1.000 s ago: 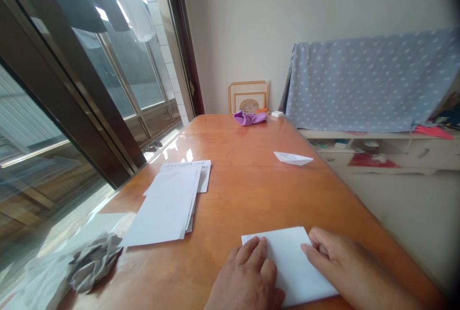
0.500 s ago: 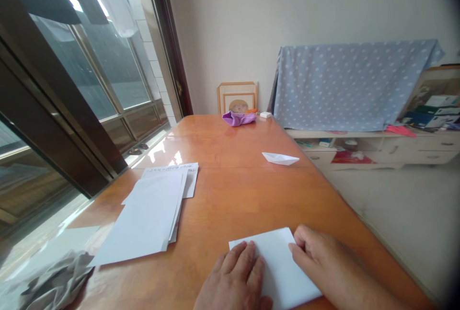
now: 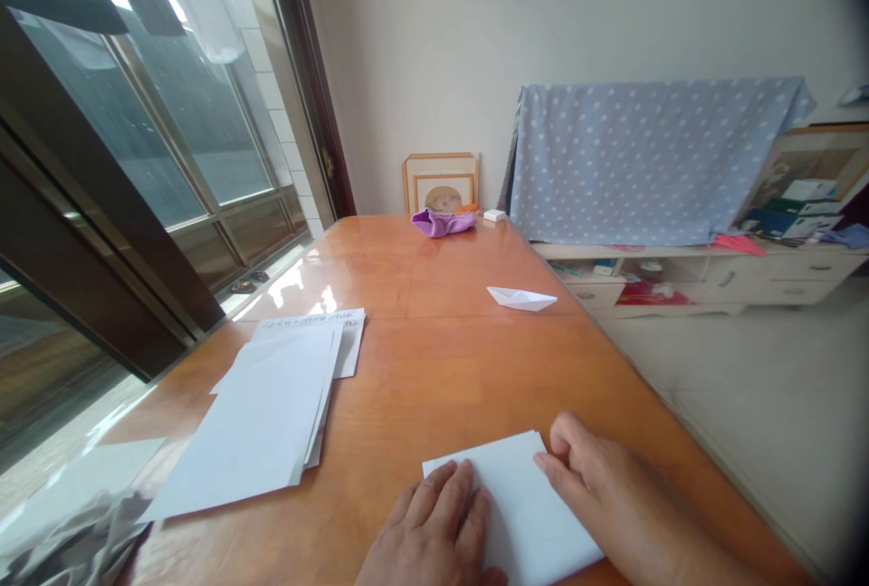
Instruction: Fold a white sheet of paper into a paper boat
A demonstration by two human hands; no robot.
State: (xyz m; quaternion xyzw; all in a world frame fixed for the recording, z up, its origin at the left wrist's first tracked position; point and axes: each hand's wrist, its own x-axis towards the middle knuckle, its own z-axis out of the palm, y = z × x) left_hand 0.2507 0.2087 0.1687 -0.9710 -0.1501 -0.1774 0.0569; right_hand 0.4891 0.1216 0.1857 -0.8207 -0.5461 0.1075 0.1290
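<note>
A folded sheet of white paper (image 3: 522,504) lies on the table near the front edge. My left hand (image 3: 434,523) rests flat on its left part, fingers stretched out and slightly apart. At the paper's right edge is my right hand (image 3: 597,482), its fingers curled in and its thumb against the edge near the far right corner. The undersides of the curled fingers are hidden. Farther off, a folded white paper boat (image 3: 521,299) sits by the table's right side.
Loose white sheets (image 3: 258,414) are piled on the left of the wooden table (image 3: 400,387), with a grey cloth (image 3: 88,541) at the near left corner. A purple cloth item (image 3: 444,224) and a small white box (image 3: 495,216) lie at the far end.
The view has shifted slightly, so most things appear a little farther left. Both hands stay at the paper, with the right thumb still at its right edge.
</note>
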